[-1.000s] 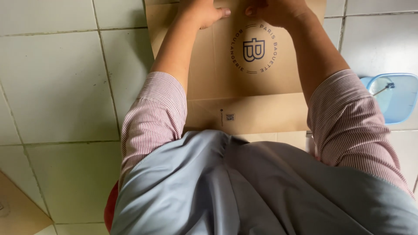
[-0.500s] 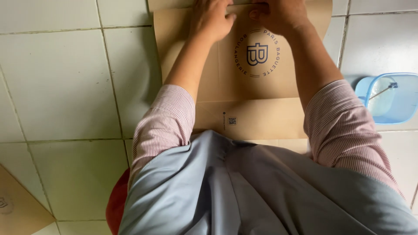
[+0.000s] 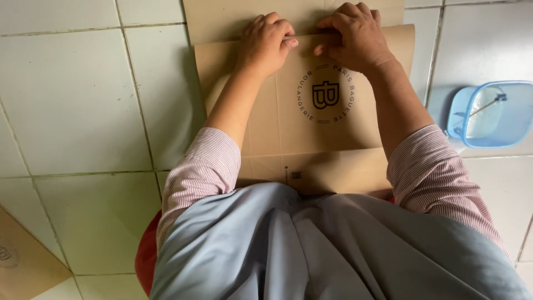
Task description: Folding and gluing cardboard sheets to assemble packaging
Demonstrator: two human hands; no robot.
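1. White tiled floor (image 3: 78,100) with grey grout lines, filling the view all around.
2. Light blue-grey trousers (image 3: 333,250) across the bottom of the picture, knees toward the camera, with a red seat edge (image 3: 145,256) peeking out at lower left.
3. Flat brown paper bag (image 3: 277,128) on the floor straight ahead, between the two forearms, bearing a dark round emblem (image 3: 326,94) on its face; near end tucked against the knees, far end folded over into a crease under both hands.
4. Pink-and-white striped sleeves (image 3: 202,172) pushed up past the elbows, forearms bare.
5. Pale blue square plastic container (image 3: 491,114) off to the right on the floor, well apart from the bag, with a thin stick or brush inside – contents too faint to tell.
6. Corner of another brown paper sheet (image 3: 22,261) at the lower left edge, well apart from everything else.
7. Right hand (image 3: 355,36) palm down on the fold at the bag's far end, fingers curled over the creased edge, grip pressing flat on the paper rather than lifting it.
8. Left hand (image 3: 267,41) just beside it, knuckles up, grip closed in a loose fist with the thumb tip pressed on the same crease – the two hands near each other, not quite touching.
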